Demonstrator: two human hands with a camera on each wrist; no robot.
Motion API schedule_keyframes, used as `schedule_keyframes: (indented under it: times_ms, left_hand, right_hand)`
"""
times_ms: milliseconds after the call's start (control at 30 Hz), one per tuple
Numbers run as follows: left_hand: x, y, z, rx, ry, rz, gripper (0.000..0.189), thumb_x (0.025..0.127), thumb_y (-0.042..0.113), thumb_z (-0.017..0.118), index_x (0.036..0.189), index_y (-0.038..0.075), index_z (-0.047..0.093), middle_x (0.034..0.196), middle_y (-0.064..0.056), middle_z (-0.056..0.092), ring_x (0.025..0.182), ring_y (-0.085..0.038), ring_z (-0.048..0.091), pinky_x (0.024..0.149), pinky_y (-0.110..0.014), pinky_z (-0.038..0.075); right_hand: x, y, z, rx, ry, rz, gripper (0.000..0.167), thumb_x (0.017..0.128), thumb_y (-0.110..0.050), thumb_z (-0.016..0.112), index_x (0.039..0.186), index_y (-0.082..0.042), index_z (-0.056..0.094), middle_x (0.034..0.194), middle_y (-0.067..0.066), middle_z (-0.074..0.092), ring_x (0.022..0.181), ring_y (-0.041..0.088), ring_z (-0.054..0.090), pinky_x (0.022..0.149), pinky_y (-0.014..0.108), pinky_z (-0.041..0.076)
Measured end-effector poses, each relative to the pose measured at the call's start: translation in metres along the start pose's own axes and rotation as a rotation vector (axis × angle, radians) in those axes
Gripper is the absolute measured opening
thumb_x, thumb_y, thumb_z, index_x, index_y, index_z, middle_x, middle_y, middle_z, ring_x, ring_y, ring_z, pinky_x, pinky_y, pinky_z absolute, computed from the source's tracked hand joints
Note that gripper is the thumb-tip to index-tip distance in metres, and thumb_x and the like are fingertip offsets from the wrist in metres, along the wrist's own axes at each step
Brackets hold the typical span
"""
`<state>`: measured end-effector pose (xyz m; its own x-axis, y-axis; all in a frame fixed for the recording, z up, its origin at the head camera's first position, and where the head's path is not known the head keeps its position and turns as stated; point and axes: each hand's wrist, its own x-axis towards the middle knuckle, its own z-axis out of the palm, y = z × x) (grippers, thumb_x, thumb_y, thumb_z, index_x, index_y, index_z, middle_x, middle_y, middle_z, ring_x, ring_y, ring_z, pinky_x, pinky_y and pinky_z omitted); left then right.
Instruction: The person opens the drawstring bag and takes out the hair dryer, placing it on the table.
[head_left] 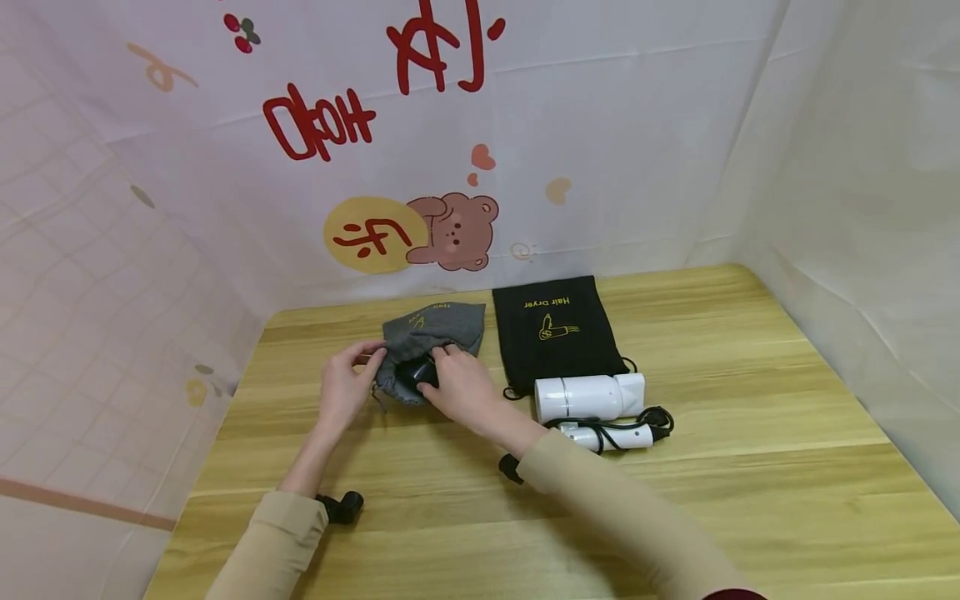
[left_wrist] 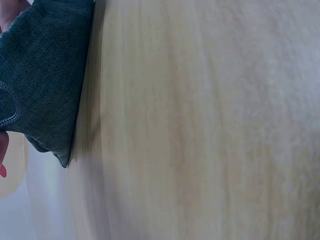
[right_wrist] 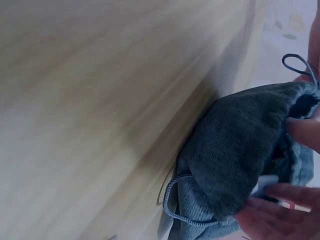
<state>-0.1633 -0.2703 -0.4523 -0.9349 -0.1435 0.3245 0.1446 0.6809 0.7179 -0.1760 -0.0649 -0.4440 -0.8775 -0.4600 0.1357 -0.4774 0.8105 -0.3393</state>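
A grey drawstring bag [head_left: 446, 321] with yellow printing lies toward the back of the table, its mouth facing me. My left hand [head_left: 347, 385] pinches the left side of the mouth between thumb and fingers. A glossy black object [head_left: 416, 372] sits in the opening, mostly hidden by cloth and by my right hand [head_left: 467, 390]. That hand grips the object at the mouth's right side, thumb in front. In the right wrist view, its fingers [right_wrist: 275, 212] overlap the bag's rim. A drawstring loop [right_wrist: 187, 215] hangs from the grey cloth.
Right of the grey bag lies a flat black pouch [head_left: 555, 333] marked "Hair Dryer". In front of it is a white hair dryer [head_left: 585, 397], its handle folded and black cord wrapped round. White printed cloth [head_left: 637, 167] walls the wooden table [head_left: 750, 500] at the back and sides.
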Motion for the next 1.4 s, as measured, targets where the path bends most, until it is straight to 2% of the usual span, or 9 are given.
schedule_keyframes:
  times_ms: [200,367,600,733,833,1100,1167,1300,1400]
  left_hand:
    - [-0.002,-0.001,0.001,-0.016,-0.02,0.004,0.024,0.101,0.015,0.071,0.12,0.003,0.078,0.111,-0.019,0.08,0.096,-0.036,0.077,0.067,-0.008,0.049]
    - [-0.004,-0.001,0.001,-0.011,-0.06,-0.012,0.027,0.101,0.016,0.072,0.124,0.003,0.076,0.115,-0.021,0.079,0.102,-0.038,0.076,0.067,-0.008,0.052]
    - [-0.003,-0.003,0.003,-0.015,0.006,-0.003,0.022,0.1,0.011,0.072,0.118,0.003,0.078,0.111,-0.019,0.08,0.098,-0.037,0.077,0.066,-0.007,0.047]
    - [-0.002,-0.003,0.005,0.002,0.033,0.023,0.02,0.099,0.011,0.073,0.116,0.003,0.079,0.109,-0.019,0.081,0.095,-0.037,0.078,0.066,-0.006,0.047]
    - [-0.002,-0.001,0.006,0.005,0.047,0.038,0.019,0.099,0.012,0.073,0.114,0.003,0.08,0.107,-0.018,0.081,0.094,-0.036,0.078,0.065,-0.006,0.047]
    - [-0.004,0.007,0.012,-0.009,0.025,0.075,0.019,0.099,0.012,0.073,0.114,0.002,0.079,0.106,-0.018,0.081,0.093,-0.035,0.078,0.064,-0.01,0.052]
    - [-0.004,0.007,0.014,0.004,0.025,0.073,0.019,0.099,0.011,0.073,0.114,0.002,0.079,0.106,-0.018,0.081,0.093,-0.034,0.078,0.065,-0.017,0.055]
    - [-0.004,0.006,0.016,0.039,0.027,0.062,0.019,0.099,0.01,0.073,0.114,0.001,0.079,0.105,-0.018,0.081,0.092,-0.035,0.077,0.073,-0.038,0.062]
    - [-0.003,0.006,0.018,0.045,0.009,0.052,0.02,0.1,0.011,0.072,0.116,0.001,0.078,0.105,-0.019,0.081,0.093,-0.036,0.078,0.075,-0.042,0.063]
  right_hand:
    - [0.007,-0.008,0.007,-0.184,0.04,0.021,0.069,0.091,-0.058,0.077,0.134,-0.005,0.066,0.126,0.014,0.071,0.108,0.027,0.073,0.083,0.037,0.066]
    - [0.009,-0.008,0.009,-0.271,0.051,0.006,0.063,0.092,-0.056,0.076,0.13,-0.006,0.067,0.123,0.012,0.071,0.107,0.025,0.073,0.082,0.034,0.066]
    - [0.002,0.005,0.006,-0.209,0.088,-0.021,0.047,0.094,-0.036,0.08,0.128,-0.007,0.066,0.123,0.014,0.067,0.107,0.027,0.066,0.079,0.032,0.064]
    - [-0.004,0.013,0.002,-0.19,0.139,-0.029,0.035,0.092,-0.029,0.083,0.113,-0.006,0.066,0.105,0.011,0.069,0.09,0.024,0.068,0.07,0.031,0.062]
    - [-0.005,0.016,0.001,-0.166,0.133,-0.018,0.033,0.093,-0.029,0.081,0.111,-0.005,0.068,0.099,0.011,0.071,0.082,0.024,0.071,0.068,0.033,0.063]
    - [0.002,0.022,-0.003,-0.034,0.037,0.047,0.061,0.095,-0.044,0.077,0.134,0.0,0.065,0.123,0.021,0.072,0.105,0.035,0.074,0.09,0.044,0.064]
    - [0.005,0.024,-0.004,-0.018,0.029,0.055,0.064,0.095,-0.047,0.077,0.137,-0.001,0.065,0.124,0.022,0.072,0.108,0.036,0.074,0.09,0.045,0.064]
    - [0.008,0.028,-0.002,-0.002,0.02,0.073,0.069,0.093,-0.05,0.077,0.141,-0.002,0.063,0.126,0.021,0.072,0.111,0.035,0.073,0.091,0.046,0.064]
    - [0.008,0.027,-0.001,-0.034,0.034,0.065,0.073,0.092,-0.053,0.077,0.141,-0.001,0.062,0.124,0.021,0.072,0.106,0.034,0.075,0.088,0.044,0.065]
